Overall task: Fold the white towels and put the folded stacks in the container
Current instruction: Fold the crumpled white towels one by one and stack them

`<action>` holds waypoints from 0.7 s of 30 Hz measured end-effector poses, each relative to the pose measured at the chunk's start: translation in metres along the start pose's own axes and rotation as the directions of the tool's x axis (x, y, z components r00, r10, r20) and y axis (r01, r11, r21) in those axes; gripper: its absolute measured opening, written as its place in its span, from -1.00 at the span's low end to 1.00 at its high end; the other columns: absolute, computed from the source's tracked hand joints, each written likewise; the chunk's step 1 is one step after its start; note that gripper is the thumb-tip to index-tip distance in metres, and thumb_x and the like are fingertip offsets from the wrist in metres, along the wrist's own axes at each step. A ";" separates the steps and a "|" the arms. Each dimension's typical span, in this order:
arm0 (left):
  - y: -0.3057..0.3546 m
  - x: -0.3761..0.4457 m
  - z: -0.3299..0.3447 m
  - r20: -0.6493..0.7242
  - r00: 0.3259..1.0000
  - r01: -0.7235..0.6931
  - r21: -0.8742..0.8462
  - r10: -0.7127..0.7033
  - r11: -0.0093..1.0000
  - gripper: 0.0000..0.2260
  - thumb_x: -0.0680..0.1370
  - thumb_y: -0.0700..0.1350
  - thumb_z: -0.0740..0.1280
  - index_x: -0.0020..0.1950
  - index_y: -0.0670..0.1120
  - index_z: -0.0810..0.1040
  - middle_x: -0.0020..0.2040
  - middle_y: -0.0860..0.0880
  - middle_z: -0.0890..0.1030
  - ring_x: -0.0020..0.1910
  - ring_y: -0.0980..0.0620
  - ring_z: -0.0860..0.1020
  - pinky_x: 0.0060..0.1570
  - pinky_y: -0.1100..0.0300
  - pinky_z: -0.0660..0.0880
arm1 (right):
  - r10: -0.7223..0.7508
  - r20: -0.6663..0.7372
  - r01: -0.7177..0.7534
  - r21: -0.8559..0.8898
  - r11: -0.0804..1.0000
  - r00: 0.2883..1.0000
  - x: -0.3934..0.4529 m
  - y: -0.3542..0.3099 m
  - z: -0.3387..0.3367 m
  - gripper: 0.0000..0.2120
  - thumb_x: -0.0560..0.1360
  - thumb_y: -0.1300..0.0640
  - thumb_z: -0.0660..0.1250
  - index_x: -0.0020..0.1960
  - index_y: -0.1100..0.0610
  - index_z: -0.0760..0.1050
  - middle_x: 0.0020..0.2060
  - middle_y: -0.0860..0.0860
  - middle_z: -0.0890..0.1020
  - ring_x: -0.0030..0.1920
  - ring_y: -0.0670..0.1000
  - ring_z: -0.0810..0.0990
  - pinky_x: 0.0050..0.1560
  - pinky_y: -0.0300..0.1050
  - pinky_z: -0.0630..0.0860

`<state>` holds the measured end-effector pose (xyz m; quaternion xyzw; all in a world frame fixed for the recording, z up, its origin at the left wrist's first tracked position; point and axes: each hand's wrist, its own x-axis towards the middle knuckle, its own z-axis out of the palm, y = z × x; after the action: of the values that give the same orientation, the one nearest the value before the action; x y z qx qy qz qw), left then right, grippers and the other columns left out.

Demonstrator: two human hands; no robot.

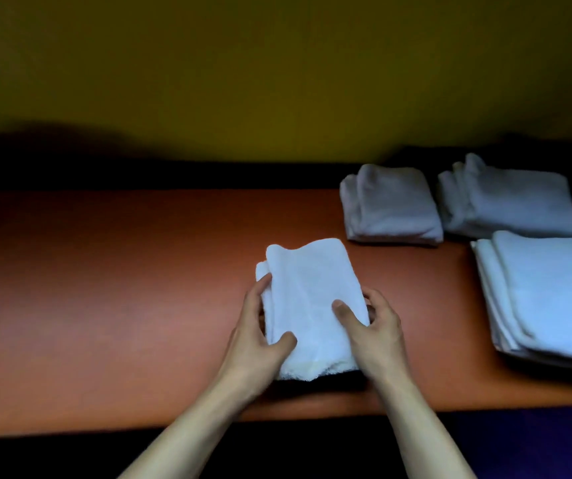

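A folded white towel [307,295] lies on the reddish-brown table [122,288], a little right of centre. My left hand [260,337] grips its left edge, thumb on top and fingers along the side. My right hand [371,326] grips its right edge, thumb pressed on the top surface and fingers curled round the side. Three folded white towel stacks sit on the right: one at the back [391,205], one at the far back right [509,202], and a larger one nearer the front right [547,292]. No container is in view.
The table's front edge [105,432] runs across the lower part of the view. A dark strip and a yellow-green wall [277,63] lie behind the table. Bare tabletop stretches to the left of the towel.
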<state>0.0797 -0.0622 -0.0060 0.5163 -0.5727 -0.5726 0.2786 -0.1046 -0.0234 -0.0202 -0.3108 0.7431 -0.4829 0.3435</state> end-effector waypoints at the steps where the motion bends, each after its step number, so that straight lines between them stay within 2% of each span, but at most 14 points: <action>1: 0.005 0.007 0.008 0.016 0.999 -0.029 0.010 0.029 1.000 -0.27 0.41 -0.16 0.37 0.45 0.37 0.22 0.26 0.21 0.56 0.14 0.17 0.61 0.09 0.02 0.62 | -0.016 -0.024 0.016 0.015 1.000 1.000 0.008 -0.001 -0.009 -0.78 0.48 0.13 0.48 0.10 -0.04 0.58 -0.07 -0.17 0.71 -0.08 -0.23 0.66 -0.09 -0.34 0.54; 3: 0.020 0.024 0.025 0.045 0.995 -0.088 0.030 0.086 0.996 -0.27 0.47 -0.20 0.38 0.46 0.38 0.20 0.27 0.22 0.55 0.14 0.19 0.61 0.09 0.06 0.62 | -0.053 -0.068 0.055 0.031 0.998 0.996 0.027 -0.006 -0.027 -0.78 0.48 0.14 0.49 0.08 -0.06 0.58 -0.10 -0.19 0.71 -0.08 -0.24 0.67 -0.11 -0.33 0.55; 5: 0.038 0.048 0.041 0.066 0.984 -0.168 0.040 0.165 0.985 -0.29 0.48 -0.21 0.37 0.50 0.29 0.20 0.34 0.19 0.51 0.23 0.20 0.56 0.18 0.03 0.57 | -0.098 -0.116 0.102 0.030 0.994 0.988 0.051 -0.015 -0.044 -0.78 0.47 0.12 0.50 0.08 -0.04 0.58 -0.10 -0.18 0.72 -0.08 -0.20 0.68 -0.10 -0.28 0.57; 7: 0.058 0.077 0.058 0.076 0.962 -0.269 0.060 0.264 0.961 -0.29 0.43 -0.15 0.36 0.53 0.16 0.21 0.39 0.14 0.48 0.33 0.14 0.50 0.29 -0.02 0.50 | -0.153 -0.176 0.157 0.005 0.988 0.972 0.079 -0.029 -0.059 -0.74 0.46 0.08 0.51 0.12 0.03 0.59 -0.08 -0.09 0.73 -0.06 -0.12 0.69 -0.06 -0.16 0.60; 9: 0.080 0.108 0.073 0.074 0.941 -0.338 0.126 0.331 0.933 -0.29 0.40 -0.07 0.35 0.53 0.13 0.22 0.37 0.15 0.49 0.33 0.09 0.50 0.29 0.04 0.47 | -0.214 -0.242 0.217 -0.016 0.976 0.946 0.108 -0.046 -0.073 -0.72 0.47 0.10 0.50 0.16 0.09 0.58 -0.06 -0.03 0.71 -0.09 -0.08 0.68 -0.06 -0.17 0.60; 12: 0.109 0.152 0.090 0.082 0.914 -0.405 0.212 0.396 0.889 -0.27 0.41 0.02 0.37 0.56 0.09 0.19 0.41 0.06 0.48 0.37 0.00 0.48 0.28 0.09 0.44 | -0.313 -0.303 0.285 -0.133 0.949 0.900 0.154 -0.070 -0.091 -0.71 0.49 0.10 0.47 0.19 0.11 0.58 -0.10 -0.07 0.65 -0.09 -0.09 0.61 -0.13 -0.35 0.51; 13: 0.115 0.165 0.096 0.095 0.908 -0.418 0.245 0.407 0.875 -0.26 0.42 0.06 0.37 0.57 0.05 0.19 0.43 0.00 0.46 0.39 -0.04 0.45 0.30 0.09 0.42 | -0.319 -0.302 0.276 -0.176 0.945 0.898 0.170 -0.073 -0.094 -0.69 0.50 0.08 0.46 0.21 0.11 0.57 -0.08 -0.06 0.64 -0.05 -0.07 0.60 -0.13 -0.33 0.47; 15: 0.115 0.187 0.108 0.148 0.901 -0.433 0.368 0.408 0.823 -0.30 0.46 0.10 0.34 0.57 0.02 0.23 0.50 -0.13 0.34 0.44 -0.13 0.37 0.36 0.06 0.35 | -0.316 -0.285 0.217 -0.330 0.919 0.905 0.196 -0.070 -0.097 -0.56 0.49 -0.03 0.42 0.31 0.12 0.50 0.10 0.04 0.63 0.13 0.03 0.58 0.06 -0.18 0.46; 17: 0.103 0.198 0.120 0.218 0.901 -0.428 0.576 0.374 0.696 -0.47 0.57 0.07 0.29 0.54 0.06 0.31 0.57 -0.16 0.20 0.46 -0.20 0.31 0.39 -0.01 0.33 | -0.386 -0.223 0.209 -0.555 0.805 0.895 0.205 -0.055 -0.094 -0.43 0.49 -0.07 0.34 0.44 0.13 0.40 0.35 0.16 0.50 0.36 0.17 0.44 0.31 0.05 0.41; 19: 0.083 0.200 0.127 0.277 0.898 -0.430 0.712 0.341 0.556 -0.55 0.64 0.08 0.20 0.54 0.12 0.30 0.61 -0.10 0.16 0.46 -0.22 0.30 0.37 -0.07 0.34 | -0.488 -0.107 0.287 -0.693 0.661 0.866 0.200 -0.035 -0.084 -0.45 0.50 -0.07 0.25 0.45 0.11 0.42 0.39 0.19 0.46 0.39 0.23 0.40 0.35 0.14 0.37; 21: 0.068 0.200 0.127 0.295 0.903 -0.420 0.755 0.311 0.504 -0.53 0.67 0.11 0.11 0.59 0.17 0.18 0.64 -0.04 0.10 0.48 -0.20 0.27 0.39 -0.09 0.30 | -0.511 -0.009 0.320 -0.769 0.553 0.859 0.190 -0.017 -0.077 -0.47 0.53 -0.12 0.13 0.42 0.06 0.47 0.39 0.16 0.48 0.36 0.23 0.45 0.35 0.18 0.36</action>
<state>-0.1170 -0.2103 -0.0206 0.4167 -0.8795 -0.2095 0.0946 -0.2731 -0.1411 -0.0215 -0.5323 0.8124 -0.2363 -0.0287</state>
